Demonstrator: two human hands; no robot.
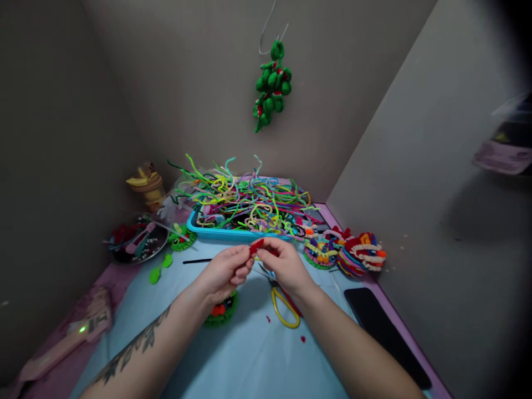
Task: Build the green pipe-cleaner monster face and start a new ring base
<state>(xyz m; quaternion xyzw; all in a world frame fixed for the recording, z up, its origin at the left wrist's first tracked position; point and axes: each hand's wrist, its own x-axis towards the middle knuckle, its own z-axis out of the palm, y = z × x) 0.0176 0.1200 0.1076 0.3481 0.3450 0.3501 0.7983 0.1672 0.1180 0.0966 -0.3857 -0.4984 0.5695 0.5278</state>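
Note:
Between both hands, above the middle of the table, is a small red fuzzy piece (256,245), which looks like bent pipe cleaner. My left hand (230,269) pinches its left end with thumb and forefinger. The fingers of my right hand (285,263) close on its other side. Under my right hand lie scissors with yellow handles (285,310), partly covered by the hand. A round green piece with orange and black parts (222,310) sits half hidden below my left wrist. To the left lies a black pipe cleaner (197,261).
A blue tray (233,236) heaped with colourful pipe cleaners stands at the back. On the left are a metal bowl (155,249), green leaf-like pieces (155,274) and a pink glue gun (83,332) with a lit green light. Finished colourful pieces (359,255) and a black phone (384,335) lie right.

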